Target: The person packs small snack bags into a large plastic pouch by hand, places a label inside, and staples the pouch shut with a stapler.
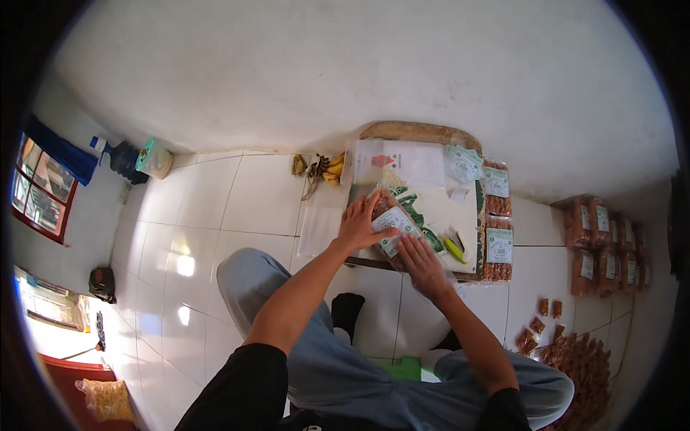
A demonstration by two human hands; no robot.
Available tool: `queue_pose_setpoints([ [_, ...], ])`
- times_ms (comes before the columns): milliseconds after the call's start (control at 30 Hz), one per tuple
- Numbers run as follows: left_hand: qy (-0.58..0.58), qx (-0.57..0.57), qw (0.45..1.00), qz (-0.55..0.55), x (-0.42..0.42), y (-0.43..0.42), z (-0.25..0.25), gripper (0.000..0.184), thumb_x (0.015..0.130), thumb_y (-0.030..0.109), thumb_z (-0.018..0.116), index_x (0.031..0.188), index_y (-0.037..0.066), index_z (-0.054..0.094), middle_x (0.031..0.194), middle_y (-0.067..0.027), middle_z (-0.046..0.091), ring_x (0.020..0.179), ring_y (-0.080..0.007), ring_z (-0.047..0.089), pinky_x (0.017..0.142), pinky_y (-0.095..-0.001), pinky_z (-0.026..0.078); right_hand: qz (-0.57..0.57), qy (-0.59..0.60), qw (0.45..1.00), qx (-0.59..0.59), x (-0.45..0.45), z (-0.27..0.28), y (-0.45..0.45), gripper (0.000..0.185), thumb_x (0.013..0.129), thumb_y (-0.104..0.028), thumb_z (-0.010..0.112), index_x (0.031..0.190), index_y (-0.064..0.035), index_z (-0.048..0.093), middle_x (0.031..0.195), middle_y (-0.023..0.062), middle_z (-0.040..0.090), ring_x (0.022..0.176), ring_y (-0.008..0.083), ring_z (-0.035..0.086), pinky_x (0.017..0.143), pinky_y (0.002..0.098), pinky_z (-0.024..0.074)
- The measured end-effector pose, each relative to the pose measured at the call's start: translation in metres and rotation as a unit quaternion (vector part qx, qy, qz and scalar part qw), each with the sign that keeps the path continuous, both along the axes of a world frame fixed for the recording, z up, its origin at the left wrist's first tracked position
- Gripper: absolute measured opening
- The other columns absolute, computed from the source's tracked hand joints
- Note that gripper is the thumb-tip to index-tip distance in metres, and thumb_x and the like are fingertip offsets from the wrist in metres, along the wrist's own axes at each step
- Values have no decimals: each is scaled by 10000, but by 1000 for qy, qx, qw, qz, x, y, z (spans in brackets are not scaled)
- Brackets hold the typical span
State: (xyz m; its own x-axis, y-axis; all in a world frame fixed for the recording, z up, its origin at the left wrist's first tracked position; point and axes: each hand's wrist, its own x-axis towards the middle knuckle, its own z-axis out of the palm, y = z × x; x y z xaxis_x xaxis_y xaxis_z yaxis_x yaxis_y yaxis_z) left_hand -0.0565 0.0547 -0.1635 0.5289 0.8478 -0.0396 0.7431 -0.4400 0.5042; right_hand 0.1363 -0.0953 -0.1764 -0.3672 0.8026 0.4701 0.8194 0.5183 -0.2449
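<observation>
A clear plastic packet of reddish-brown snacks with a white and green label lies slanted at the front of a low table. My left hand grips the packet's left side, thumb across the label. At the lower right end, my right hand holds the packet, its fingers close together over the edge; their undersides are hidden. A yellow-green tool, perhaps a cutter or stapler, rests right of my right hand. Green and white printed material lies beyond the packet.
Labelled snack packs line the table's right side, near loose labels. More packs stand by the right wall. Small packets are heaped on the floor. Bananas lie left of the table.
</observation>
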Motion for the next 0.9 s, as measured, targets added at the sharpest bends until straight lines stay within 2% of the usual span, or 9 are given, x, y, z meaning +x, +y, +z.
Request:
queue_pose_setpoints([
  [100,-14,13,1000,-5,-3,1,-3,1200,666,813,641,1539,144,159,1476,-205,295,1414,-360,237,1144,-519,184,-19,-64,996,-64,6,3,-9,575,819,-29,526,1387,3,447,1447,224,419,1369,351,384,1151,495,286],
  [167,-26,18,999,-11,-1,1,-7,1219,661,811,650,1535,116,159,1478,-204,295,1416,-357,234,1144,-517,185,-25,-65,996,-61,5,8,-8,571,821,-29,524,1385,6,448,1453,221,411,1374,349,377,1155,489,280],
  [233,-31,57,998,10,-1,-1,-8,1167,678,700,730,1504,70,198,1456,-184,354,1377,-377,311,1109,-530,253,-31,-63,996,-58,1,13,-6,566,822,-29,522,1383,9,448,1459,219,403,1379,348,369,1160,483,273],
  [333,-32,49,998,11,-1,-4,-5,1202,675,706,729,1499,29,174,1462,-202,338,1375,-385,309,1114,-532,239,-46,-52,996,-55,0,15,-6,596,801,-32,558,1384,10,442,1473,200,388,1390,344,351,1172,472,258],
  [467,-4,24,1000,10,-1,-3,-1,1209,680,707,724,1503,32,151,1472,-216,318,1376,-387,304,1119,-526,228,-48,-89,994,-51,3,15,-3,584,807,-48,558,1379,0,453,1466,196,398,1385,335,360,1178,466,251],
  [533,-3,-8,1000,19,-1,-3,0,1247,673,791,663,1520,49,128,1501,-210,257,1402,-387,243,1132,-528,201,-50,-103,992,-57,5,12,-6,574,809,-55,558,1372,-1,460,1458,193,409,1381,329,367,1177,466,252],
  [633,-11,-17,1000,18,0,-3,2,1241,678,777,673,1520,49,125,1501,-211,254,1398,-391,243,1128,-537,202,-33,-56,998,-18,9,8,-5,557,809,-61,558,1356,0,472,1431,185,441,1371,324,381,1177,470,251],
  [900,19,-33,999,28,2,0,4,1203,704,749,672,1517,42,136,1499,-211,266,1399,-391,243,1121,-544,215,-28,-85,996,-26,12,10,5,527,831,-92,562,1346,-7,484,1431,175,454,1377,321,376,1188,446,243],
])
